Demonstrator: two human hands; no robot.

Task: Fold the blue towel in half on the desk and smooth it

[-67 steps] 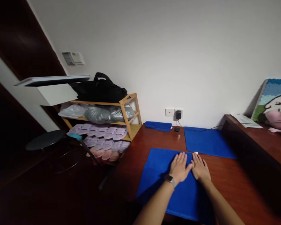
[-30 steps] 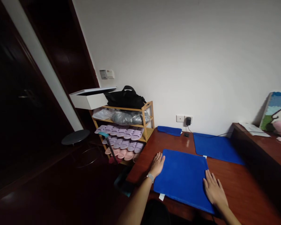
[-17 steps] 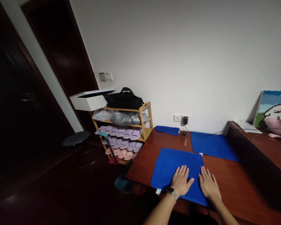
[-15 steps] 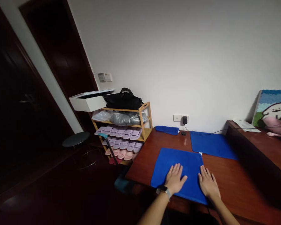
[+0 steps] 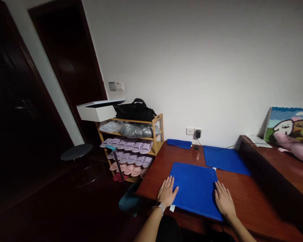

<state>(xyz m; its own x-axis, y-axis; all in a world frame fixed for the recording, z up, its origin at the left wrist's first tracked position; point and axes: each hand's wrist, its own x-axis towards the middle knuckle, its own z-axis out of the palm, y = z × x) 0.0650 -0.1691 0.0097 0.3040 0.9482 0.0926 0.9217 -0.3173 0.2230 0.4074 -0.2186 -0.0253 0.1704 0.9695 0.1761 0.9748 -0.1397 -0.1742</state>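
Note:
A blue towel (image 5: 194, 190) lies flat and square on the dark red wooden table (image 5: 247, 195). My left hand (image 5: 167, 195) rests open at the towel's near left edge, fingers flat, with a watch on the wrist. My right hand (image 5: 224, 201) lies open on the towel's near right corner, fingers spread. A small white tag (image 5: 172, 208) sticks out at the towel's near left corner beside my left hand.
A second blue towel (image 5: 224, 159) lies flat behind the first, and a folded blue towel (image 5: 179, 144) sits by the wall near a plugged-in charger (image 5: 198, 134). Left of the table stands a wooden shoe rack (image 5: 133, 148) with slippers, a black bag and a white box. A raised wooden ledge (image 5: 275, 161) runs along the right.
My hands have slid apart from the middle of the towel to its left edge and right corner. The view has shifted slightly.

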